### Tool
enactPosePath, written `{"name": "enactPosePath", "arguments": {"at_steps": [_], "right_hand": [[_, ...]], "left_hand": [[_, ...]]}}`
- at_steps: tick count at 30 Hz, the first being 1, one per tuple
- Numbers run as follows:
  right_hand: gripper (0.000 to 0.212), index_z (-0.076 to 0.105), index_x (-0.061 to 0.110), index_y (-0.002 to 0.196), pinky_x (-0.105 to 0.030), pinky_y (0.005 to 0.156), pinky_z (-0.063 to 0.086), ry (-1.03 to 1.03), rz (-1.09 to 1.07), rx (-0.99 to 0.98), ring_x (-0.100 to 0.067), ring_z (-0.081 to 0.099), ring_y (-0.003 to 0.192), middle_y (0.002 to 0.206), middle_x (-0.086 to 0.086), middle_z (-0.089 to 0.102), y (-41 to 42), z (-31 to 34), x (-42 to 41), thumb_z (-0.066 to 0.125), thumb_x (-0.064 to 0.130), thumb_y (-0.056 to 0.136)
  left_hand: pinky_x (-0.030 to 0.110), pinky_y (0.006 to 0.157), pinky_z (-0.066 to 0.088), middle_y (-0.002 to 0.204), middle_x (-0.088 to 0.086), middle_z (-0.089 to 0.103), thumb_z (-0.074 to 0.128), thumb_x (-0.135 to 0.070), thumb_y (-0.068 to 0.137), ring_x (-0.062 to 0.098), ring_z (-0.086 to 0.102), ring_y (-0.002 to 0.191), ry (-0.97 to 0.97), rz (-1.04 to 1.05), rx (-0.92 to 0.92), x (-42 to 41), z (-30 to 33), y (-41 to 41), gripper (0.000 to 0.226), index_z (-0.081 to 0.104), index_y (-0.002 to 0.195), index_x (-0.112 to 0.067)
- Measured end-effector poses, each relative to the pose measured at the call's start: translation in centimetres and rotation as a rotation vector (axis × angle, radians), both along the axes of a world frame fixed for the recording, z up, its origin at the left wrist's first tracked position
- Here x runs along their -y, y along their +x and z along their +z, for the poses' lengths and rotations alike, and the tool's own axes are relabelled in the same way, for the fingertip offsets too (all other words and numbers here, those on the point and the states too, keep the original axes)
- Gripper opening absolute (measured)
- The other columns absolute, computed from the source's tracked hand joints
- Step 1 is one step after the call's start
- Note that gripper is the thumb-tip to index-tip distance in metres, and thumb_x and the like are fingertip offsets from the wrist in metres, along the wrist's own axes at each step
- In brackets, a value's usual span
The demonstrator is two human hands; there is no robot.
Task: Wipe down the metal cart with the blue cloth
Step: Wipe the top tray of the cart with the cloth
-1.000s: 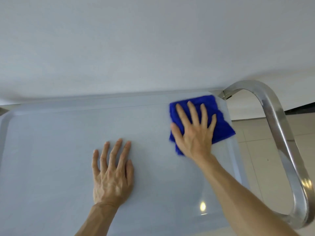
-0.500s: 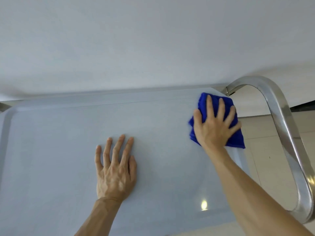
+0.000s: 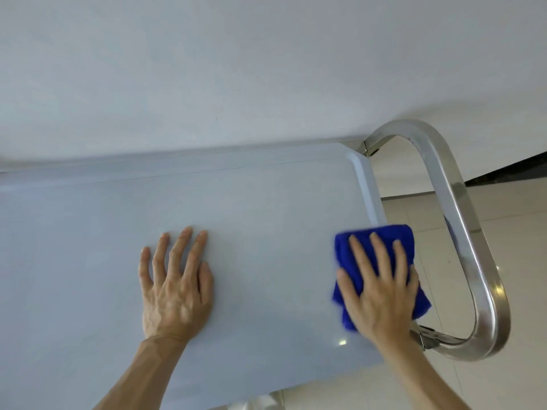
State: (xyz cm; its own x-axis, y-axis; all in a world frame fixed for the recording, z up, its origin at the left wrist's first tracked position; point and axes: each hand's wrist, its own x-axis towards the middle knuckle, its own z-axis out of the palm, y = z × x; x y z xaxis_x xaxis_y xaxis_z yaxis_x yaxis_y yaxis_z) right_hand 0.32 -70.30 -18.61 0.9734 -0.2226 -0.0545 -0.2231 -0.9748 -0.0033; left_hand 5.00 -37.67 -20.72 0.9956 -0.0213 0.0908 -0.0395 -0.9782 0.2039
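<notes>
The metal cart's flat top (image 3: 251, 202) fills the lower left and middle of the head view, with a raised rim along its far and right edges. A folded blue cloth (image 3: 355, 247) lies at the top's right edge, partly over the rim. My right hand (image 3: 379, 291) presses flat on the cloth with straight, spread fingers. My left hand (image 3: 174, 288) rests flat on the bare top, fingers spread, well left of the cloth.
The cart's polished tubular handle (image 3: 461, 220) loops out beyond the right edge, close to the cloth. A white wall (image 3: 266, 69) stands right behind the cart. Pale floor tiles (image 3: 518, 261) lie to the right.
My right hand has slid the cloth from the far right corner along the right edge toward me. My left hand has stayed flat in place.
</notes>
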Motion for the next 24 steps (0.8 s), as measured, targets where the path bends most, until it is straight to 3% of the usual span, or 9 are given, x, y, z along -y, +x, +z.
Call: {"name": "enactPosePath", "arguments": {"at_steps": [2,3,6,13,19,24], "right_hand": [[0.057,0.047,0.030,0.148,-0.064,0.095,0.042,0.018,-0.138,0.048,-0.043,0.038,0.138,0.156,-0.009,0.041,4.1,0.0,-0.5,0.036,0.058,0.099],[0.058,0.047,0.030,0.148,-0.065,0.097,0.040,0.018,-0.193,0.076,-0.044,0.038,0.138,0.157,-0.011,0.040,5.9,-0.2,-1.5,0.036,0.058,0.099],[0.061,0.039,0.035,0.153,-0.071,0.111,0.021,0.020,-0.247,0.112,-0.043,0.029,0.146,0.161,-0.009,0.036,8.2,-0.8,-5.6,0.035,0.063,0.099],[0.064,0.030,0.043,0.155,-0.073,0.115,0.013,0.135,0.191,0.070,-0.040,0.018,0.153,0.165,0.001,0.029,-2.5,-0.8,-13.7,0.040,0.064,0.096],[0.064,0.040,0.046,0.150,-0.069,0.114,0.022,0.157,0.323,0.042,-0.036,0.031,0.149,0.163,0.006,0.034,-7.8,-0.5,-7.7,0.055,0.058,0.088],[0.060,0.037,0.037,0.153,-0.064,0.114,0.026,0.012,0.062,-0.005,-0.038,0.030,0.147,0.160,-0.001,0.038,-5.6,-0.2,0.4,0.033,0.060,0.098]], "left_hand": [[0.055,0.120,0.015,0.152,0.002,0.041,0.037,-0.033,0.096,0.032,0.029,0.145,0.009,-0.001,0.021,0.0,-0.2,0.0,0.051,0.043,0.147,-0.025],[0.055,0.120,0.015,0.153,0.002,0.040,0.036,-0.033,0.097,0.032,0.029,0.145,0.015,-0.002,0.027,0.0,-0.3,-0.1,0.051,0.043,0.147,-0.025],[0.054,0.120,0.015,0.153,0.001,0.039,0.033,-0.034,0.098,0.031,0.028,0.145,0.020,0.001,0.045,-0.2,-0.6,-0.2,0.051,0.042,0.147,-0.026],[0.054,0.119,0.017,0.152,0.002,0.041,0.030,-0.035,0.100,0.031,0.030,0.144,0.007,0.003,0.087,0.0,-0.6,-0.3,0.049,0.042,0.147,-0.026],[0.052,0.121,0.013,0.153,-0.001,0.038,0.030,-0.035,0.099,0.029,0.026,0.145,0.003,0.008,0.042,-0.1,-0.6,-0.3,0.050,0.038,0.148,-0.029],[0.051,0.121,0.012,0.153,-0.002,0.038,0.028,-0.036,0.100,0.028,0.025,0.146,-0.008,0.007,0.034,0.0,-0.6,-0.1,0.049,0.037,0.148,-0.030]]}}
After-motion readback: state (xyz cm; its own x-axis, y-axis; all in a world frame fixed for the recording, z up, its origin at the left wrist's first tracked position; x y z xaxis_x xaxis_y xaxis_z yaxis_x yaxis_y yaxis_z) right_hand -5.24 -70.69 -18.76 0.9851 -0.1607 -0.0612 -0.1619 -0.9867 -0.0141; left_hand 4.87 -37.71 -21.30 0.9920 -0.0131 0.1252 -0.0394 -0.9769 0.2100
